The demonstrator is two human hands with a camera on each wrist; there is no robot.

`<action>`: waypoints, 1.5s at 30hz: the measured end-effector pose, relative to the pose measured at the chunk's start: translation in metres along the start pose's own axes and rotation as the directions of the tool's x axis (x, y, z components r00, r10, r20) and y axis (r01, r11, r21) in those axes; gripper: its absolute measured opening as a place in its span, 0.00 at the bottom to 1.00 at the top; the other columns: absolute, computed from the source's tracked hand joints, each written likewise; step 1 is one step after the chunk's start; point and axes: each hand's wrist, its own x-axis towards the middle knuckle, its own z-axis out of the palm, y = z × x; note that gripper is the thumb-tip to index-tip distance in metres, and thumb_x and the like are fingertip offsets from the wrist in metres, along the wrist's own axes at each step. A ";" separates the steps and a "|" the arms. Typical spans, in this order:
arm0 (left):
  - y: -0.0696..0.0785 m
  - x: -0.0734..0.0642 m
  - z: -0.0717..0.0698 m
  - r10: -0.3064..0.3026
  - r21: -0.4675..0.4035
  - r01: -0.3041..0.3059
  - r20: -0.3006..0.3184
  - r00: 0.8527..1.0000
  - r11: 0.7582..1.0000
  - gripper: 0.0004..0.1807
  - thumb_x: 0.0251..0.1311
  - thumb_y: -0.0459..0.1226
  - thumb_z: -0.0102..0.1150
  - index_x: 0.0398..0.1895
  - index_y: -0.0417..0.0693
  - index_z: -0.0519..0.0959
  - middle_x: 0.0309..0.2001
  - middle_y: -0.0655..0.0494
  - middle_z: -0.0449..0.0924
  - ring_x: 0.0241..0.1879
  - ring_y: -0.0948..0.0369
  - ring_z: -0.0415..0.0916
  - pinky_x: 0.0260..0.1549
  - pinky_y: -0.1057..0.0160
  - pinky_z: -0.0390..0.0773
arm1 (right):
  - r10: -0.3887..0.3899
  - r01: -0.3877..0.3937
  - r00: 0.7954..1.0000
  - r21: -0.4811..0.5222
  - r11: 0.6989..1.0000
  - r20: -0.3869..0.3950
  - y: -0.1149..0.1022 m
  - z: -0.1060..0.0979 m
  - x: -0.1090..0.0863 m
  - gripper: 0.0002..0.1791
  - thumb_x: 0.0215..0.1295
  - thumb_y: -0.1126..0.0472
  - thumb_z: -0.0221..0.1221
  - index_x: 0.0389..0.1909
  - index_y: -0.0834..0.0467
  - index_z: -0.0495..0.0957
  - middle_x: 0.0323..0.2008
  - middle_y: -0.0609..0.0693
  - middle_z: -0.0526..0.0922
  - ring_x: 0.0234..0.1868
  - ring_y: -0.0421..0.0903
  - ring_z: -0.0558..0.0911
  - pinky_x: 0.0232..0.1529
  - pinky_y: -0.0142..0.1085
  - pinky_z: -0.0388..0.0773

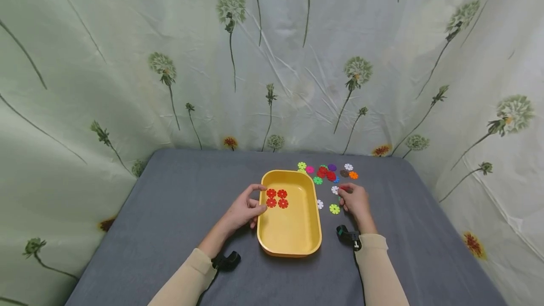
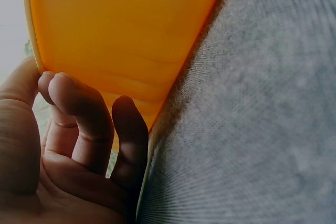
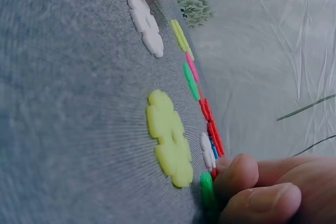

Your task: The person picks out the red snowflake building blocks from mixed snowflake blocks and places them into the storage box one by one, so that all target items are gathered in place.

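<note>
My left hand (image 1: 243, 209) holds the left side of a yellow plastic tray (image 1: 289, 242), thumb at the rim and fingers bent against the outer wall in the left wrist view. Inside the tray, several red flower-shaped discs (image 1: 282, 203) lie in two short rows. To the right of it, my right hand (image 1: 358, 203) pinches a red flower-shaped disc (image 1: 341, 191), mostly hidden by the fingertips. Close by lie a white disc (image 1: 335, 190) and a green disc (image 3: 207, 192), the latter partly under the fingers. A yellow-green disc (image 3: 170, 139) lies flat near that hand.
Behind the right hand is a loose group of discs, among them red ones (image 1: 322, 172), a purple one (image 1: 332, 167), an orange one (image 1: 353, 175) and a pink one (image 1: 310, 169). Another white disc (image 3: 145, 23) lies beside the tray. A flowered curtain (image 1: 272, 60) hangs behind the grey-covered table (image 1: 178, 192).
</note>
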 end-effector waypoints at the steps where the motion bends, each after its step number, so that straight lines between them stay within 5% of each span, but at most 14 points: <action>1: 0.000 0.000 0.000 0.000 -0.003 0.000 0.003 1.000 1.000 0.33 0.70 0.36 0.65 0.75 0.48 0.63 0.19 0.59 0.75 0.14 0.63 0.71 0.17 0.66 0.76 | 0.006 -0.006 1.000 0.005 1.000 -0.002 0.001 0.000 0.000 0.19 0.78 0.59 0.60 0.62 0.65 0.80 0.20 0.48 0.79 0.14 0.38 0.73 0.17 0.29 0.72; 9: 0.000 -0.002 0.003 -0.007 -0.012 0.007 0.007 1.000 1.000 0.33 0.70 0.36 0.65 0.75 0.50 0.63 0.19 0.59 0.75 0.14 0.61 0.70 0.18 0.66 0.76 | 0.022 -0.022 1.000 0.022 1.000 0.013 0.004 -0.003 -0.003 0.24 0.80 0.56 0.58 0.68 0.68 0.75 0.17 0.46 0.79 0.13 0.38 0.71 0.16 0.29 0.71; 23: 0.001 0.000 0.002 -0.020 -0.013 0.020 -0.001 1.000 1.000 0.32 0.71 0.35 0.64 0.74 0.52 0.64 0.19 0.58 0.75 0.15 0.61 0.71 0.17 0.66 0.76 | -0.074 0.076 0.995 0.023 0.997 -0.069 -0.010 -0.005 -0.008 0.18 0.74 0.52 0.66 0.47 0.66 0.84 0.17 0.45 0.78 0.14 0.39 0.71 0.16 0.30 0.69; 39: 0.000 0.000 0.000 -0.010 -0.018 0.010 0.004 1.000 1.000 0.33 0.70 0.36 0.65 0.75 0.50 0.63 0.20 0.59 0.76 0.15 0.61 0.71 0.18 0.66 0.76 | -0.144 0.139 0.988 0.086 0.986 0.049 -0.060 0.006 -0.032 0.22 0.75 0.50 0.65 0.56 0.64 0.83 0.14 0.47 0.76 0.11 0.41 0.68 0.16 0.30 0.67; 45: 0.000 -0.001 0.001 -0.009 -0.022 0.009 0.006 1.000 1.000 0.33 0.71 0.35 0.64 0.75 0.50 0.63 0.20 0.59 0.76 0.15 0.61 0.71 0.18 0.66 0.76 | -0.202 0.182 0.974 0.175 0.968 0.101 -0.079 0.018 -0.049 0.20 0.73 0.50 0.67 0.51 0.63 0.85 0.12 0.48 0.75 0.09 0.40 0.66 0.15 0.30 0.65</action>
